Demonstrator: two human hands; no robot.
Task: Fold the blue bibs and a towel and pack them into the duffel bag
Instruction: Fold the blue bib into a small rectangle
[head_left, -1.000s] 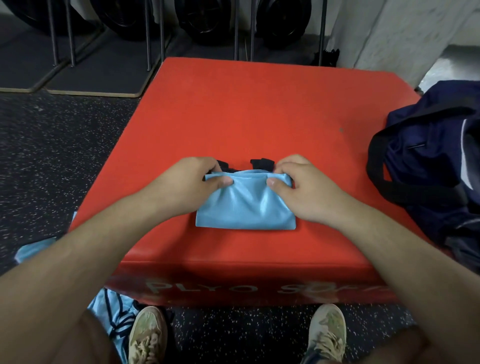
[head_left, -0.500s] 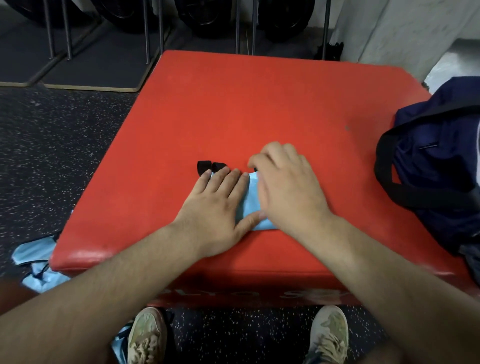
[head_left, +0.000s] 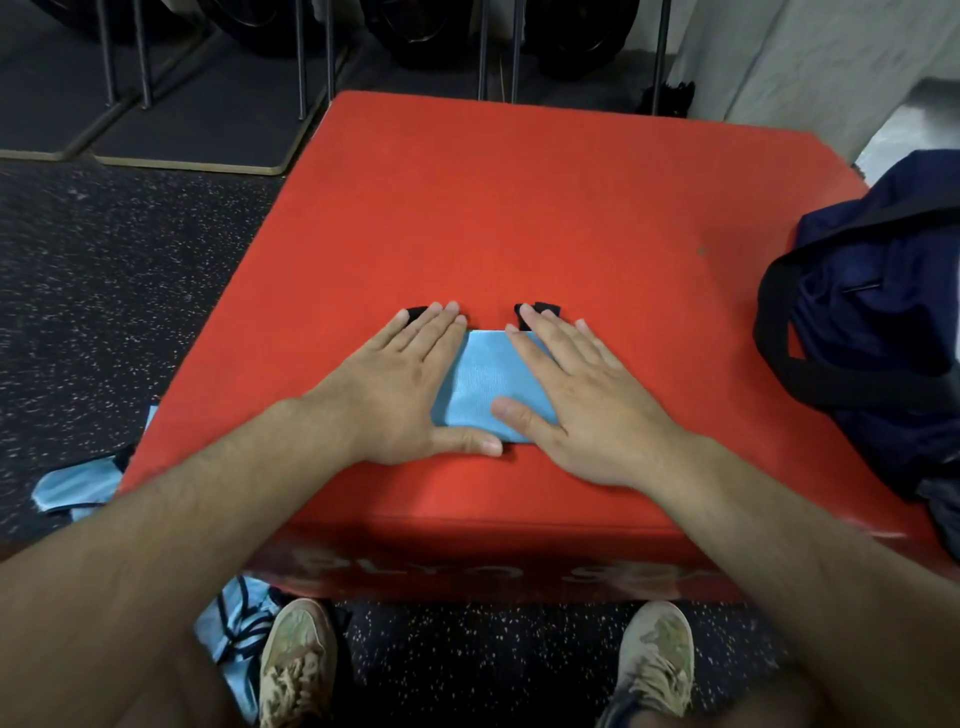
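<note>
A light blue bib, folded into a small rectangle with black strap ends poking out at its far edge, lies on the red plyo box. My left hand lies flat on its left part, fingers straight. My right hand presses flat on its right part, thumb across the cloth. Between the hands a strip of the bib shows. A navy duffel bag with black handles sits on the box's right edge.
More light blue bibs lie on the speckled floor at the left of the box, another bib by my left shoe. Metal rack legs and dark wheels stand beyond the box. A grey wall rises at far right.
The hands, close together half a second ago, have slid apart sideways over the folded bib, smoothing it flat. One second ago both were pinching its top edge.
</note>
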